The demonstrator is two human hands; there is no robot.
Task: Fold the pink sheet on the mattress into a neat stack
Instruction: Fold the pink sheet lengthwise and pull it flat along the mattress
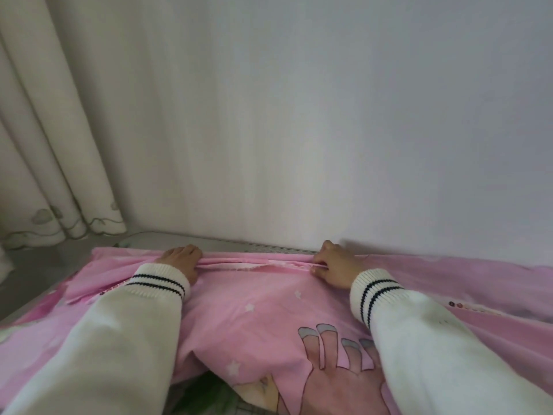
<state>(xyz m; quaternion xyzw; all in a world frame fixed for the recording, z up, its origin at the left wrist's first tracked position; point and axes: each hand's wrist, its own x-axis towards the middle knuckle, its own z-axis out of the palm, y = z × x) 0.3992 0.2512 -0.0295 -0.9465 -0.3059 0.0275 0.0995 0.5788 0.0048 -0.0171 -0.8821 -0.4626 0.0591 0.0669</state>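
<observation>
The pink sheet (257, 298), printed with white stars and a cartoon figure, lies spread across the grey mattress (39, 271). Its far edge is bunched into a ridge close to the wall. My left hand (182, 260) grips that ridge on the left, thumb under the fold and fingers over it. My right hand (332, 266) pinches the same ridge further right. Both arms wear cream sleeves with dark-striped cuffs. The sheet runs on past the frame's right and bottom edges.
A white wall (299, 115) rises directly behind the mattress's far edge. Cream curtains (45, 145) hang at the left, their hems touching the mattress corner. A green patterned cloth (209, 393) shows under the sheet at the bottom.
</observation>
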